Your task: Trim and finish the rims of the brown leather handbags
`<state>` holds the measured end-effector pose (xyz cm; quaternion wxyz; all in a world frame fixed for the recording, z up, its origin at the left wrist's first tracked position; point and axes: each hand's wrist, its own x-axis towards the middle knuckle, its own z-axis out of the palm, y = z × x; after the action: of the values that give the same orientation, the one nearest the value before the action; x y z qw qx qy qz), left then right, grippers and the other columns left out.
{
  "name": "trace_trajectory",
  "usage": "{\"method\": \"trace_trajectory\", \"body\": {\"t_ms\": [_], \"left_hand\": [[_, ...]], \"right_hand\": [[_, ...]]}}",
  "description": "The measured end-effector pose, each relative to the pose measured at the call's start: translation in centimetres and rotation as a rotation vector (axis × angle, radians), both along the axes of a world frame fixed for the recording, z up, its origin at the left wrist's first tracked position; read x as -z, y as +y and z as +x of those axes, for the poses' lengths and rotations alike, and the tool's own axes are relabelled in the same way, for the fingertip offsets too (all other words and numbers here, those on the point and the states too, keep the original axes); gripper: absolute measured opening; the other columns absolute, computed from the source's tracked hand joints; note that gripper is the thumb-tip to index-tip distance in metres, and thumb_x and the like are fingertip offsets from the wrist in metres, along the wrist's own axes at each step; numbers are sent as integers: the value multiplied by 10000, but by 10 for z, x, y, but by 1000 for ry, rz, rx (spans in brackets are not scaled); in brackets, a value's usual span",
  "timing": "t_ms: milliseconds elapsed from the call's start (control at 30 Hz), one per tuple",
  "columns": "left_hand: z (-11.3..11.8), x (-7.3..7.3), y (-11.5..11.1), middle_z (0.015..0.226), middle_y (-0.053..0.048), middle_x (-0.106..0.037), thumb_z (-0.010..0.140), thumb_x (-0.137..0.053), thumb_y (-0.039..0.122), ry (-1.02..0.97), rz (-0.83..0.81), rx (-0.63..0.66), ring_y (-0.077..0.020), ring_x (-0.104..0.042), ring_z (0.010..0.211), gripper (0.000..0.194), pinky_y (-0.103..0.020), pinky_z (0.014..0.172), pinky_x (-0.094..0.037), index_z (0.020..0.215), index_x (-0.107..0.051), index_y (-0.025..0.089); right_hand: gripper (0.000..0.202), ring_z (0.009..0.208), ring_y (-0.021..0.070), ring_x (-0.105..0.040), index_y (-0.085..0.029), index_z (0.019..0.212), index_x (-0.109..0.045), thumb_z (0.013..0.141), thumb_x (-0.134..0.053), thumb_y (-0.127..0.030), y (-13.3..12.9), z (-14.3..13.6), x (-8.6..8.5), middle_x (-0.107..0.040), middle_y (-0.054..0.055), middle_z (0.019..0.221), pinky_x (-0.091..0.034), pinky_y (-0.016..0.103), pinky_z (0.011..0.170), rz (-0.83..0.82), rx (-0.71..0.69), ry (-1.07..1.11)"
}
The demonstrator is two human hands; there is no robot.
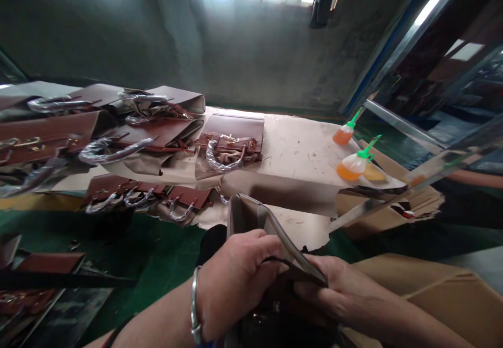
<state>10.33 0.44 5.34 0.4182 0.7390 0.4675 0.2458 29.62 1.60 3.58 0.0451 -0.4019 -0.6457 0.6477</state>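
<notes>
Low in the view, a handbag stands close to my body, its beige lining showing along the raised edge. My left hand, with a silver bangle at the wrist, curls its fingers over the bag's edge, thumb and forefinger pinched together. On the right side of the same bag, my right hand grips the edge, thumb on top. The lower part of the bag is dark and partly hidden by both hands. A finished-looking brown handbag with a plastic-wrapped handle lies on the table beyond.
The paper-covered table carries several brown handbags on the left. Two squeeze bottles, one farther and one nearer, hold orange liquid at its right end. Cardboard is at lower right. Another person's arm shows at right, behind a metal frame.
</notes>
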Motion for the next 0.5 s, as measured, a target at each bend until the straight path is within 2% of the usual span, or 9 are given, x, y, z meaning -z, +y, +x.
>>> {"method": "trace_trajectory", "body": {"t_ms": [100, 200, 300, 400, 500], "left_hand": [[-3, 4, -3, 754, 8, -497, 734, -462, 88, 38, 15, 30, -90, -469, 694, 138, -168, 623, -357, 726, -568, 176], [-1, 17, -2, 765, 3, -510, 746, -475, 113, 9, 11, 20, -94, -483, 714, 128, -172, 646, -371, 740, -588, 173], [2, 30, 3, 712, 13, -505, 735, -510, 133, -48, 7, -9, -87, -473, 679, 94, -170, 623, -370, 679, -581, 156], [1, 38, 9, 647, 30, -479, 708, -548, 148, -105, -43, -31, -78, -436, 623, 75, -170, 584, -356, 633, -557, 142], [-2, 44, 13, 623, 38, -462, 710, -555, 215, -168, -204, -43, -72, -400, 584, 94, -168, 533, -341, 660, -543, 136]], "right_hand": [[220, 547, 59, -335, -144, 830, -501, 810, -441, -354, -11, 3, -6, -423, -26, 656, -288, 145, 473, -100, -41, 82], [276, 532, 53, -346, -141, 843, -496, 827, -403, -400, -18, 5, -1, -442, -19, 668, -277, 141, 454, -190, -34, 99], [269, 530, 53, -371, -148, 872, -487, 840, -383, -394, -19, 7, 4, -465, -14, 695, -287, 142, 451, -202, -37, 64], [284, 547, 60, -397, -148, 897, -498, 841, -377, -399, -15, 10, 6, -483, -11, 706, -313, 144, 462, -96, -58, 43], [307, 612, 85, -442, -143, 938, -523, 836, -386, -399, -10, 14, 9, -516, 4, 754, -348, 155, 498, 72, -79, -16]]}}
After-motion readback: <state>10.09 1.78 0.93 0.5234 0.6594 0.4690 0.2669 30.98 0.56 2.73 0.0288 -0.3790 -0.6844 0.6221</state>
